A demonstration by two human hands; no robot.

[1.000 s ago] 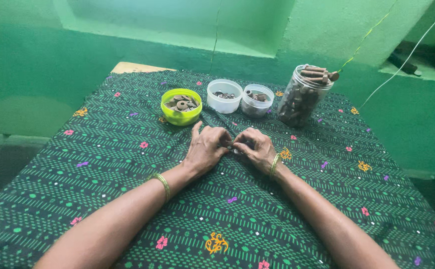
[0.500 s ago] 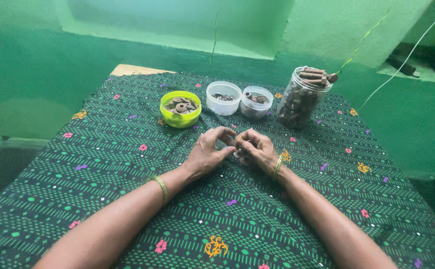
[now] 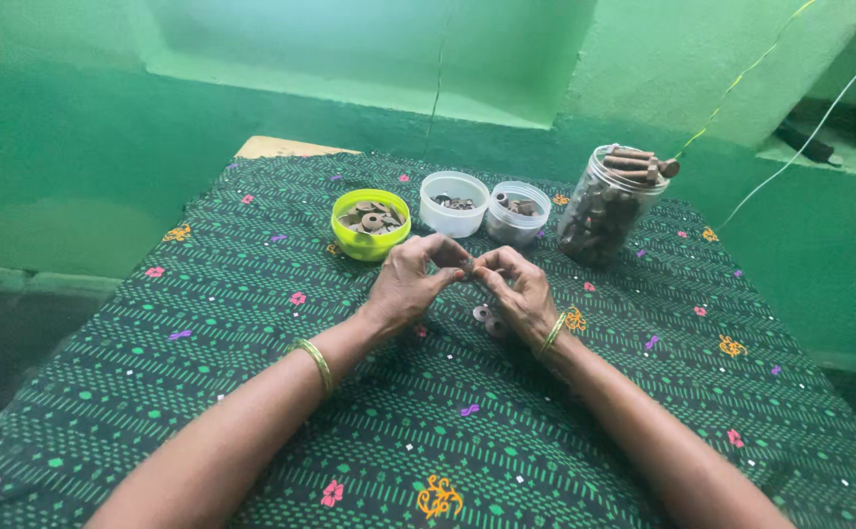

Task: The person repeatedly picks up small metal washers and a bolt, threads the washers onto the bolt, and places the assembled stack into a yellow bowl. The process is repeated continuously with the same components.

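Observation:
My left hand (image 3: 410,279) and my right hand (image 3: 518,290) meet above the middle of the cloth, fingertips pinched together on a small brown piece (image 3: 469,264) held between them. Under the hands, two brown washers (image 3: 488,320) lie on the green patterned cloth (image 3: 252,333). Both wrists wear thin green-gold bangles.
Behind the hands stand a yellow-green bowl of brown washers (image 3: 370,223), a white tub (image 3: 453,204), a clear tub (image 3: 517,212) with small brown parts, and a clear jar (image 3: 611,206) stuffed with brown cylinders. Green walls and a ledge lie beyond; thin cords hang at the right.
Both hands have risen off the cloth, still joined at the fingertips, uncovering the two washers beneath them.

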